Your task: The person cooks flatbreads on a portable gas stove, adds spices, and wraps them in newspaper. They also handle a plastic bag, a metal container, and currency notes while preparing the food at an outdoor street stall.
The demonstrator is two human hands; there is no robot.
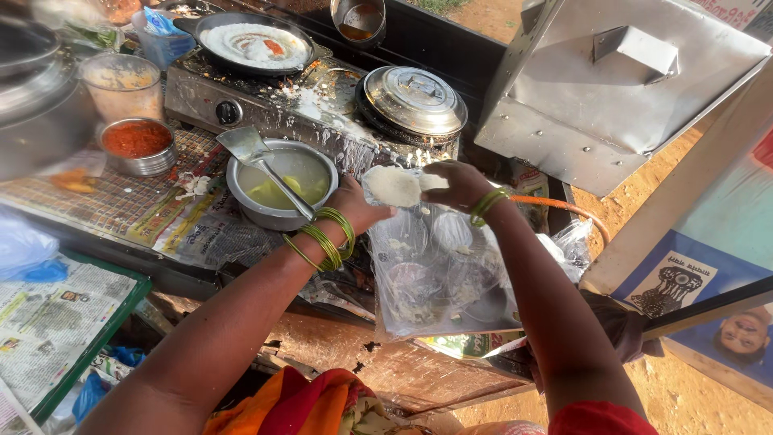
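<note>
We see the left hand (357, 203) gripping the top edge of a clear plastic bag (435, 274), fingers closed on the film so that the bag's mouth is held up and open. The right hand (460, 184) is pinched shut on a white steamed rice cake (396, 185), which sits right at the bag's mouth, just between the two hands. Through the film we can make out more pale round cakes lower in the bag (how many, we cannot tell). Both wrists carry green bangles (328, 238) — a stack on the left, a thinner band on the right.

Just beyond the left hand stands a steel bowl (278, 211) of yellowish liquid with a flat metal ladle (254, 153) leaning in it, its blade sticking up over the rim. Behind that we see a gas stove (266, 109) splashed with white batter; on its left burner sits a dark pan (251, 42) with white batter and a spot of red on top, and on its right burner a pot closed by a shiny steel lid (413, 98). To the left, a small steel tub of red chutney (137, 143) rests near a plastic container of pale mixture (122, 84). Newspaper (48, 322) covers the counter at the lower left — a green-edged tray holds one sheet. A large steel box (620, 84) stands tilted at the upper right.
</note>
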